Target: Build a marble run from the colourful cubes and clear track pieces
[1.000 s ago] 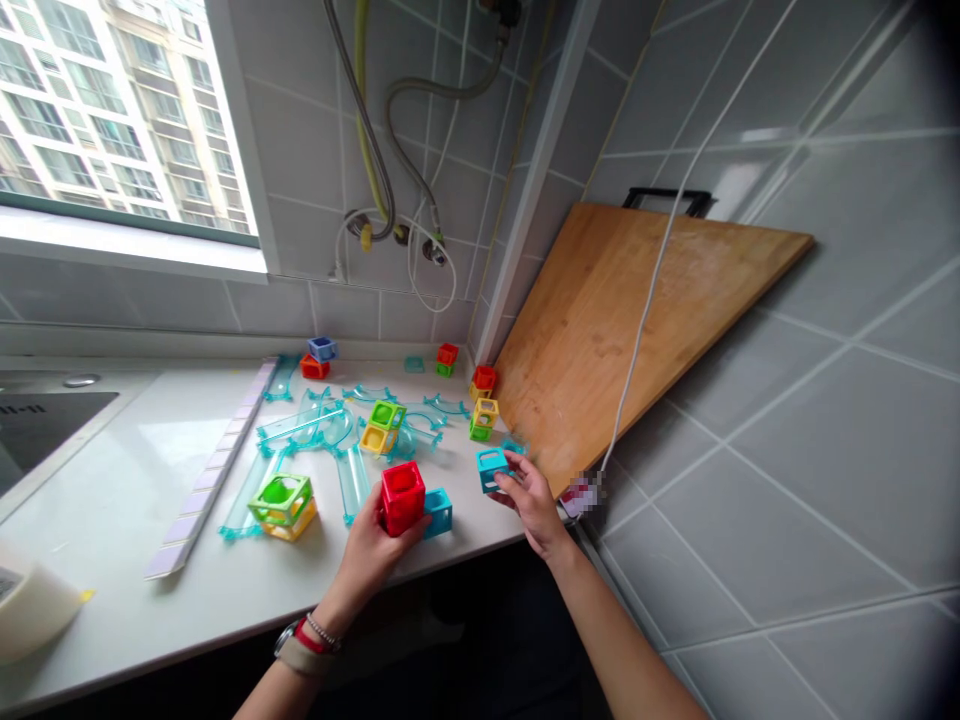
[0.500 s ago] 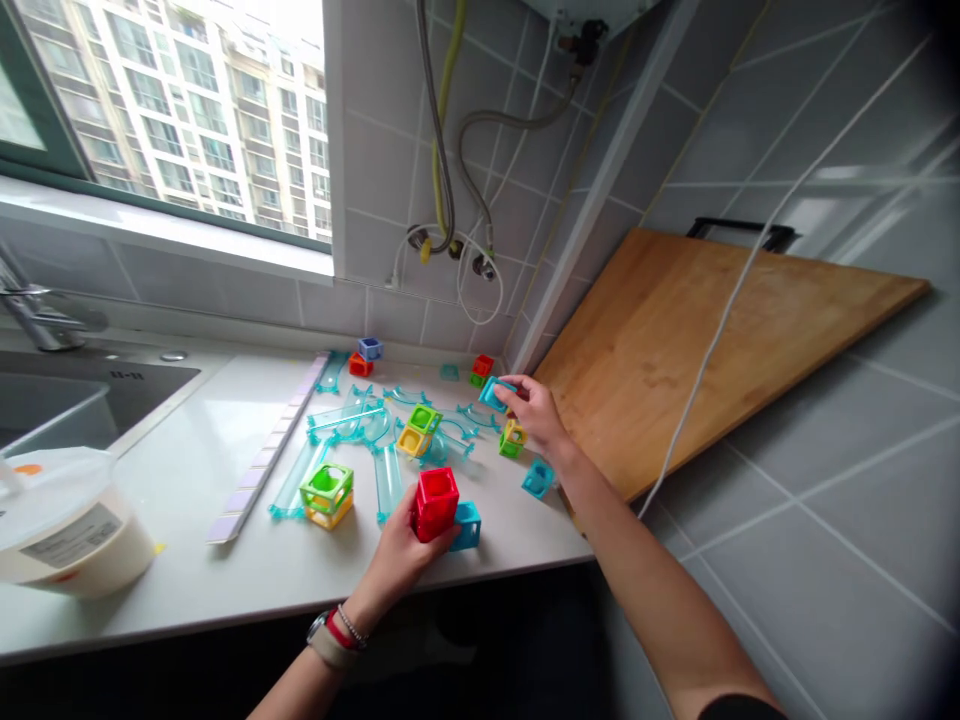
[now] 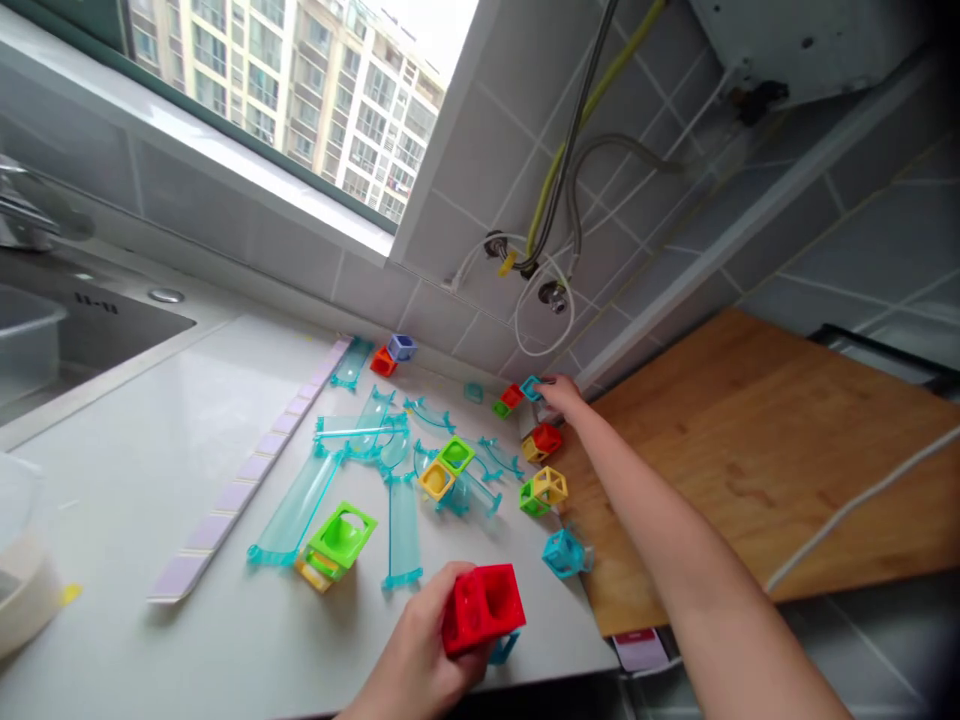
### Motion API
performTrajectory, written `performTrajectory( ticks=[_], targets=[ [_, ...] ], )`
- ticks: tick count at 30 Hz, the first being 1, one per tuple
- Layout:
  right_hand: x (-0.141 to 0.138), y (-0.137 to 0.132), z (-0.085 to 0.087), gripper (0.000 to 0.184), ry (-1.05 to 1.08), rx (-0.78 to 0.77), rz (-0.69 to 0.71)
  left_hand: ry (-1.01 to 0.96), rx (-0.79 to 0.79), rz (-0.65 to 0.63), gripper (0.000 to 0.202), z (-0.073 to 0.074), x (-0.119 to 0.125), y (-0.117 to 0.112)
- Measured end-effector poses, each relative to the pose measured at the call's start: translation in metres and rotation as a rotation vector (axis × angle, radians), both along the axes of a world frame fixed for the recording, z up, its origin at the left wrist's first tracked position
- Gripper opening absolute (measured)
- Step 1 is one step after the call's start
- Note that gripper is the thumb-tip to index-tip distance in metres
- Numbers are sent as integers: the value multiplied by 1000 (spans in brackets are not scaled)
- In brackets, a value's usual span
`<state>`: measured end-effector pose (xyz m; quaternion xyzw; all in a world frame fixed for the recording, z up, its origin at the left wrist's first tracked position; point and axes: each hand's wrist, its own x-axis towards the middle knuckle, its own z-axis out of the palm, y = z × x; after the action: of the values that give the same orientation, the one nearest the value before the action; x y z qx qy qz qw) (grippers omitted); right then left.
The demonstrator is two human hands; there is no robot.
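My left hand is closed around a red cube block over the front of the counter. Partly behind that block and the fingers is a blue cube block; whether the hand holds it too I cannot tell. Far back at the right, my right hand pinches a light-blue block. It is close beside a red block that touches a green one. Nearer along the board are a red-and-yellow pair, a yellow-and-green pair and a blue block.
Clear teal track pieces lie across the middle, with green-and-yellow blocks in front. A lilac strip runs along their left. A wooden board leans at the right. The sink is at the left.
My right hand has reached farther back with the light-blue block, uncovering the red-and-yellow pair. My left hand still holds the red block. The view has tilted and shifted.
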<state>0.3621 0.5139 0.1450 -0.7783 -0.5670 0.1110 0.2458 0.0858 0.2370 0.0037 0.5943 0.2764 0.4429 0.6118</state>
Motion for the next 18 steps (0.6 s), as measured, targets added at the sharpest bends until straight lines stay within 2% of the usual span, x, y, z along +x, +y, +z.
performTrajectory(
  ticks=[4, 10, 15, 17, 18],
  targets=[
    [-17, 12, 3, 32, -116, -27, 35, -74, -19, 28, 22, -5, 3, 2],
    [-51, -6, 12, 35, -190, -97, 215, -146, -105, 95, 28, -4, 1, 5],
    [-63, -48, 32, 34, -214, -210, 404, -155, -270, 212, 47, -2, -2, 4],
    [-73, -79, 40, 38, -208, -351, 563, -199, -352, 222, 53, -2, -3, 3],
    [-79, -97, 44, 45, -200, -507, 737, -227, -383, 211, 55, -2, -3, 3]
  ],
)
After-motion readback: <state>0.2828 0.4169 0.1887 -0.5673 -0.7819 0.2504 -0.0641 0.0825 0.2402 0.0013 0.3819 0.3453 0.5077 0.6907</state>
